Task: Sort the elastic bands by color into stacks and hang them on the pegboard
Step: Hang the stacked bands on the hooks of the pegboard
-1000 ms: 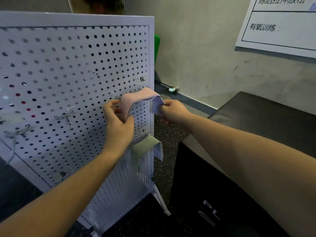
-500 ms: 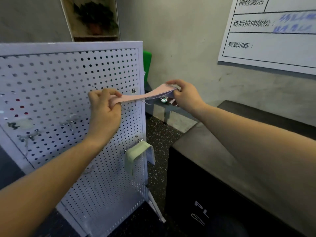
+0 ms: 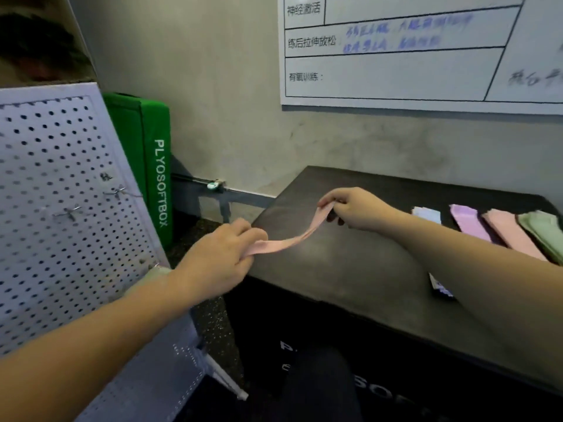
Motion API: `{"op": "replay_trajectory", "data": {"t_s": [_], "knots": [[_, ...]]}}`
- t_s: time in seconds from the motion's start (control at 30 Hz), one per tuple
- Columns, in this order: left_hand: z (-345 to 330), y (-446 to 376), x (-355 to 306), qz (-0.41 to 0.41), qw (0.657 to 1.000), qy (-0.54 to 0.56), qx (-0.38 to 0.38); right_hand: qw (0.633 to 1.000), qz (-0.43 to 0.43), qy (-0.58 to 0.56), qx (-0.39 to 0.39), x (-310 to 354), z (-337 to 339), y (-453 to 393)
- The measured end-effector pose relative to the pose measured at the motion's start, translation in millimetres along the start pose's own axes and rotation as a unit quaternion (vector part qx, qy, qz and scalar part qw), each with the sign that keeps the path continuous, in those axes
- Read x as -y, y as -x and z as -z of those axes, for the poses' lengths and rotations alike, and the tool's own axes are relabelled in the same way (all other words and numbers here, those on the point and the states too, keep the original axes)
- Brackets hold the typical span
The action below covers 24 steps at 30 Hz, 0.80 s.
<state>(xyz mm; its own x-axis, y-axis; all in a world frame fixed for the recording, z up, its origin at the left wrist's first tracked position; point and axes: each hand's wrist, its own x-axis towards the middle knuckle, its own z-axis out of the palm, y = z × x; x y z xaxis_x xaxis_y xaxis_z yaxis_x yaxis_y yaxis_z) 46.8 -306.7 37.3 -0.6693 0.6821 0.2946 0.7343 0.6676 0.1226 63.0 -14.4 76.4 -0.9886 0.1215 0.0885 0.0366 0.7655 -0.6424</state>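
A pink elastic band sags between my two hands above the left end of the black box. My left hand pinches its left end and my right hand pinches its right end. The white pegboard stands at the left with bare metal hooks. A pale green band hangs on a lower hook, mostly hidden by my left forearm. On the box's right end lie stacks of bands: light blue, purple, pink and green.
A green soft box leans upright behind the pegboard against the grey wall. A whiteboard hangs on the wall above the black box. A small dark packet lies on the box by my right forearm. Speckled floor shows between pegboard and box.
Both hands carried the pink band off the upper pegboard hook and rightward over the black box. The view swung right, so the stacks on the box came into sight.
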Motion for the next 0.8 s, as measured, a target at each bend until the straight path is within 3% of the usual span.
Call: {"op": "replay_trajectory", "data": {"t_s": [0.17, 0.47, 0.67, 0.8], "knots": [[-74, -63, -46, -0.049, 0.992, -0.058, 0.098, 0.996, -0.086, 0.033, 0.003, -90, 9, 3], [-175, -147, -92, -0.047, 0.993, -0.036, 0.100, 0.992, -0.071, 0.096, -0.041, -166, 11, -34], [-209, -166, -100, -0.046, 0.983, -0.014, 0.177, 0.990, -0.103, 0.073, -0.062, -216, 2, -44], [-216, -171, -97, -0.021, 0.987, 0.066, 0.146, 0.989, -0.110, 0.065, -0.075, -227, -3, -44]]}}
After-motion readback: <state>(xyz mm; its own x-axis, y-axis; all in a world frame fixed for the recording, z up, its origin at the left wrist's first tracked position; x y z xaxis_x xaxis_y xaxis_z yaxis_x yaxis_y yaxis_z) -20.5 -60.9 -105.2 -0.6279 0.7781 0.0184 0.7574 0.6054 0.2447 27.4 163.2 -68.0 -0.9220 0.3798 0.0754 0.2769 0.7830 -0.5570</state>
